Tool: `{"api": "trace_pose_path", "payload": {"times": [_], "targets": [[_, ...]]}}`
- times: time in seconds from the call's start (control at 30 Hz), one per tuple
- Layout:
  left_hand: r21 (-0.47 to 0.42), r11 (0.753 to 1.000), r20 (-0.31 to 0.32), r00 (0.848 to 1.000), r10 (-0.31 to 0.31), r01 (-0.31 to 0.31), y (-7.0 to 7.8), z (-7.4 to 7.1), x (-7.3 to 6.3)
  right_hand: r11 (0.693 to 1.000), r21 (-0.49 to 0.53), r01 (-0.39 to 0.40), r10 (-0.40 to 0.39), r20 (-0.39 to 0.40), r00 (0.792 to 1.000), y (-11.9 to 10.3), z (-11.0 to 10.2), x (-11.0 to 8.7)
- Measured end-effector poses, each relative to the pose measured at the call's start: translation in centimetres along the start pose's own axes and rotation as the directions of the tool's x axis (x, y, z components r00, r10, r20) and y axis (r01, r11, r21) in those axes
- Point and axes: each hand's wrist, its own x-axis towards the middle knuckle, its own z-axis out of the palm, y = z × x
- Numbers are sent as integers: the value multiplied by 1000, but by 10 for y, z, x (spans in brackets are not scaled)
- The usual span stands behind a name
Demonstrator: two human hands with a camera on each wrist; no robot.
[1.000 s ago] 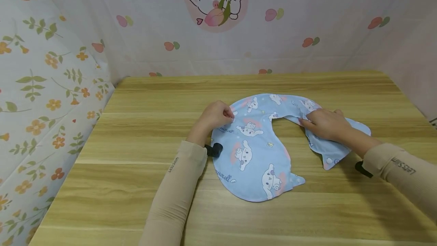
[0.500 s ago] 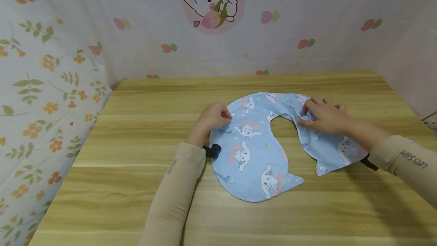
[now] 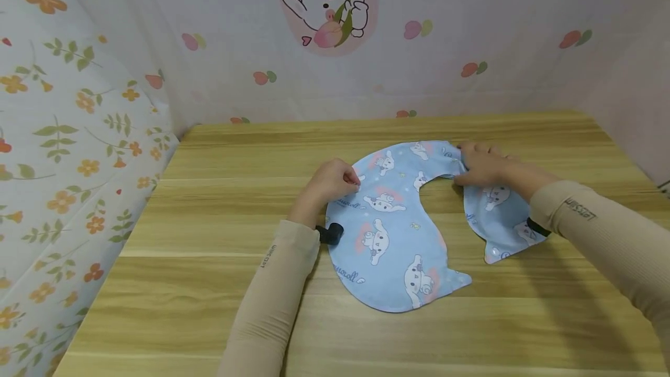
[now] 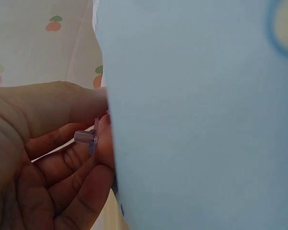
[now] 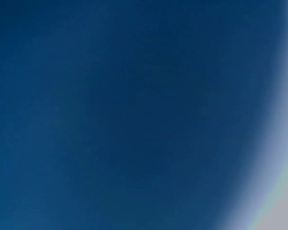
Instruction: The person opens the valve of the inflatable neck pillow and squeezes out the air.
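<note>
A flat, light-blue U-shaped inflatable neck pillow (image 3: 389, 237), printed with white long-eared characters, lies on the wooden table in the head view. My left hand (image 3: 331, 180) pinches at its left edge; in the left wrist view a clear plastic valve (image 4: 85, 137) shows between the fingers, by the pillow edge (image 4: 192, 120). Across the pillow's right-hand bend, my right hand (image 3: 484, 164) grips the fabric, thumb on the inner edge and fingers near the outer one, creasing it. That hand and forearm hide part of the right arm of the pillow. The right wrist view is only blurred blue.
The wooden tabletop (image 3: 209, 284) extends to the left and in front of the pillow. Behind it hangs a pale curtain (image 3: 220, 28) with a rabbit print, and a floral sheet (image 3: 63, 150) covers the left side.
The pillow's folded right arm has been turned out flat. My right hand has shifted farther back and slightly left along the bend, closing on it. The left hand stays on the left edge.
</note>
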Motion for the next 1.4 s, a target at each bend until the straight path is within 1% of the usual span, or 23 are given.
{"api": "trace_pose_path", "payload": {"times": [0.03,0.1,0.17,0.23,0.4,0.5,0.63,0.67,0.73,0.83,0.87,0.9,0.93,0.97,1.0,1.07,1.13,1.2,1.3,1.4], "targets": [[-1,1000,-1,1000,-2,2,0,0,0,999,-8,39,-39,-4,999,-1,0,1],[-2,1000,0,1000,-8,8,0,0,0,990,-23,137,-137,-28,990,-1,2,4],[-2,1000,2,1000,-10,10,0,0,0,974,-49,222,-225,-64,972,-1,5,7],[-1,1000,9,1000,-10,10,0,-1,1,959,-67,275,-281,-111,953,-1,7,8],[-4,1000,29,1000,-9,9,0,0,3,951,-93,296,-308,-160,938,0,14,9],[0,1000,29,1000,-3,3,1,0,3,947,-118,298,-314,-155,937,-1,15,9],[-1,1000,23,1000,0,0,1,0,3,945,-159,284,-307,-142,941,-4,16,9],[-1,1000,22,1000,-2,2,1,0,3,943,-167,286,-311,-146,939,-4,16,9],[-2,1000,23,1000,-4,4,1,0,4,937,-176,302,-331,-168,929,-4,17,9],[3,1000,22,1000,0,0,0,1,4,927,-166,335,-366,-214,906,-2,20,7],[5,1000,21,1000,-1,1,0,1,4,929,-151,338,-365,-225,904,-2,21,6],[6,1000,18,1000,0,0,0,1,4,932,-135,335,-359,-234,904,-3,22,6],[7,1000,16,1000,1,-2,0,1,4,939,-120,323,-343,-233,910,-2,22,4],[7,1000,15,1000,1,-1,1,2,4,950,-95,299,-313,-228,922,-4,22,2],[5,1000,15,1000,-2,2,1,2,4,963,-61,261,-268,-216,939,-6,21,0],[7,1000,17,1000,-4,4,1,2,4,986,2,169,-167,-169,971,-11,18,-6],[10,1000,22,1000,0,0,2,1,3,995,50,89,-83,-121,989,-18,14,-11],[17,1000,21,1000,4,-4,3,1,3,995,89,36,-29,-78,996,-27,9,-16],[39,999,14,1000,12,-12,4,1,2,991,128,36,-31,-36,999,-38,3,-19],[61,998,17,999,34,-35,6,3,2,984,174,42,-38,-27,999,-44,-1,-15]]}}
